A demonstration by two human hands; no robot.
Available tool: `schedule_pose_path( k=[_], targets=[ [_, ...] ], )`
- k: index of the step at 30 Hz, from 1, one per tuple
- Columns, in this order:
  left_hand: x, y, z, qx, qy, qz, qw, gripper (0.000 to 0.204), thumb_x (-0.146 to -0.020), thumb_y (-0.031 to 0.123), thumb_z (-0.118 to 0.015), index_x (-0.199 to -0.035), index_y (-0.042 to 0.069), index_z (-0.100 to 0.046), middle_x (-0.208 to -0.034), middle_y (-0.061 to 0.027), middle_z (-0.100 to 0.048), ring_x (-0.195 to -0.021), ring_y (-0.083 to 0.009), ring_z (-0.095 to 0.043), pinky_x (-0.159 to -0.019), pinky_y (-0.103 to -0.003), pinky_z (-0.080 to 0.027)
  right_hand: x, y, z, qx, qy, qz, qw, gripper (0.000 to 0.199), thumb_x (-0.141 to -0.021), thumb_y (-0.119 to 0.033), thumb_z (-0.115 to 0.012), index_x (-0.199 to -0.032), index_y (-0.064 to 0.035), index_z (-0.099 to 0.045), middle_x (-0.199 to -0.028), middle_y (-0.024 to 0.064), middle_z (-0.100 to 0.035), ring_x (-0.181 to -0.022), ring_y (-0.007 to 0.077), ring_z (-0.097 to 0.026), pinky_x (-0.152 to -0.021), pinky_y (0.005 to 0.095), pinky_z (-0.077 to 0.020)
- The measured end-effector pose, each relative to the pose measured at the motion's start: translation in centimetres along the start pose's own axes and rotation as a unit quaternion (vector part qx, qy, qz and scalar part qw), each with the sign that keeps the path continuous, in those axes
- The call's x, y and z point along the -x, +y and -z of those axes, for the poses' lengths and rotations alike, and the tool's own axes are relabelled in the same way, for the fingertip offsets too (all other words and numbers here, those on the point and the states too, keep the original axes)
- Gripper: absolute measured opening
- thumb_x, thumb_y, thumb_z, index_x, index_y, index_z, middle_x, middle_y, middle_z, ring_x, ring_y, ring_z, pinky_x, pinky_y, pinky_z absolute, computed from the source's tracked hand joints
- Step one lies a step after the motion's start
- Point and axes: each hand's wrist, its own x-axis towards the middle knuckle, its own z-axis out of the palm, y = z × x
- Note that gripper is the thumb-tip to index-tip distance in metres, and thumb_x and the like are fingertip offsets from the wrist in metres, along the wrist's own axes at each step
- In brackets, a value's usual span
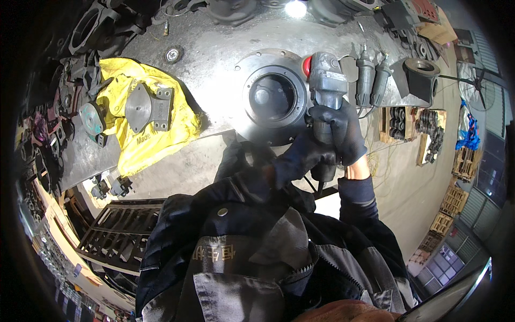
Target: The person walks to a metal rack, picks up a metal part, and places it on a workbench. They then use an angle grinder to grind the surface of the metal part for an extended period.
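far left of the grip, a round, teal-faced metal part (92, 118) sits beside a crumpled yellow plastic sack (182, 110), on which lies a grey metal bracket with an oval flange (140, 109). left of the hands and farther from the body, a small round metal ring (173, 54) rests on the worn grey metal workbench (209, 80). just ahead and left of the grip is the piece being worked, a broad round grey metal housing with a deep central bore (250, 88).

the worker's dark-gloved left hand (306, 155) is wrapped around the rear of a bulky dark grey power tool with a red disc at its head (327, 80), the forearm slanting in from the lower left. the step in hand appears to be bringing the tool to bear at the housing's right rim; whether disc and rim touch cannot be told. the next move would seem to call for a firm two-handed hold and a steady angle. the dark-gloved right hand (346, 129) is closed about the tool's middle, its forearm rising steeply, wrist partly bare.

just right of the grip stand two slim grey cylindrical tools (365, 80); beyond them, a dark metal block with a round opening (421, 80).
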Motion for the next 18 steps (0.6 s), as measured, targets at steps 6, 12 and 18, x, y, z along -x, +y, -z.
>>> schedule_pose_path(
  k=[6, 12, 18],
  targets=[
    [0.6, 1.1, 1.4, -0.001, 0.012, -0.035, 0.999, 0.019, -0.085, 0.008, -0.071, -0.103, 0.0, -0.071, -0.093, -0.0093, -0.073, -0.085, -0.0175, -0.07, -0.074, -0.032, -0.056, -1.2, -0.2, -1.9, 0.006, -0.025, -0.005, 1.0, 0.035, -0.084, -0.004, -0.07, -0.118, 0.0025, -0.064, -0.099, 0.0082, -0.072, -0.083, 0.0158, -0.069, -0.073, 0.0297, -0.0577],
    [1.5, 1.7, 2.2, 0.094, 0.026, 0.123, 0.988, 0.02, -0.082, 0.005, -0.073, -0.101, 0.001, -0.07, -0.091, -0.007, -0.072, -0.082, -0.0128, -0.068, -0.071, -0.03, -0.056, -1.2, -0.5, -3.2, -0.016, -0.017, -0.011, 1.0, 0.035, -0.083, -0.008, -0.072, -0.116, 0.0037, -0.065, -0.099, 0.0094, -0.073, -0.083, 0.0158, -0.069, -0.073, 0.03, -0.0574],
    [1.1, 2.1, 0.3, 0.121, 0.046, -0.029, 0.991, 0.019, -0.089, 0.008, -0.069, -0.107, 0.001, -0.069, -0.097, -0.0071, -0.071, -0.089, -0.0119, -0.067, -0.074, -0.03, -0.055, -0.5, -1.7, -2.4, 0.135, 0.054, 0.005, 0.989, 0.03, -0.082, -0.011, -0.074, -0.109, 0.0013, -0.069, -0.092, 0.0075, -0.073, -0.075, 0.0147, -0.067, -0.067, 0.03, -0.055]
  ],
)
